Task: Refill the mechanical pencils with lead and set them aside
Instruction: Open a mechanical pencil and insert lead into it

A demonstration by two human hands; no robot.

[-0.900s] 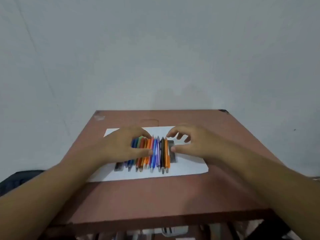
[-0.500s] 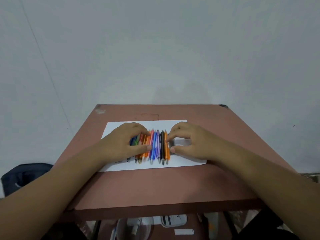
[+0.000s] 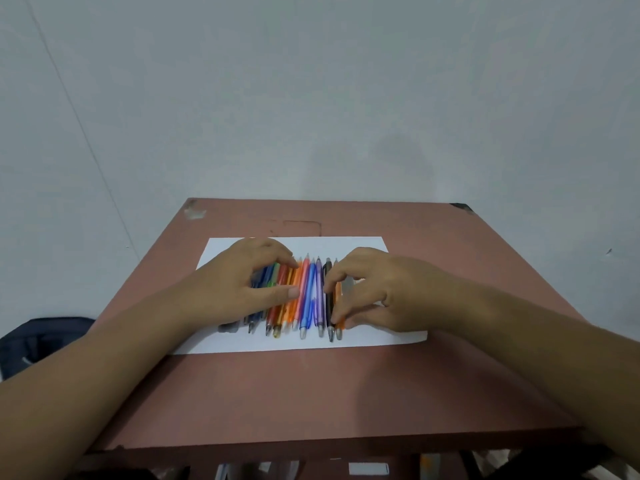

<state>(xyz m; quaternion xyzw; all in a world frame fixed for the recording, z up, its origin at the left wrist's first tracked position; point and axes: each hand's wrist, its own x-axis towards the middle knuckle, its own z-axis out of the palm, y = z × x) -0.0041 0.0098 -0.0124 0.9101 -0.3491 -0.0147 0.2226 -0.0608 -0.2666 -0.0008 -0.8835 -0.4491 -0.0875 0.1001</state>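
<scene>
Pencils [image 3: 304, 296], a dozen or so in mixed colours, lie side by side in a tight row on the white sheet [image 3: 381, 336] in the middle of the reddish-brown table [image 3: 311, 393], tips pointing toward me. Against the view from half a second ago, my right hand [image 3: 384, 292] has slid in from the grey piece [image 3: 348, 284] just right of the row, which I take for the lead case, onto the row's right end: thumb and forefinger now curl round the black pencil [image 3: 328, 299] and the orange pencil [image 3: 339, 306] beside it. I cannot tell whether they truly pinch one pencil or only touch both. My left hand [image 3: 242, 285] has hardly moved; it rests arched over the blue, green and red pencils at the left end, fingers curved, thumb lying flat across the orange barrels, steadying rather than gripping. I read the shift as the choice of the first pencil, so the task is only starting: none looks separated from the row or set aside, and none is opened. The next move, I judge, is to lift one barrel clear without dragging its neighbour along. A dark bag [image 3: 45, 341] sits low at the left, beyond the table edge.
</scene>
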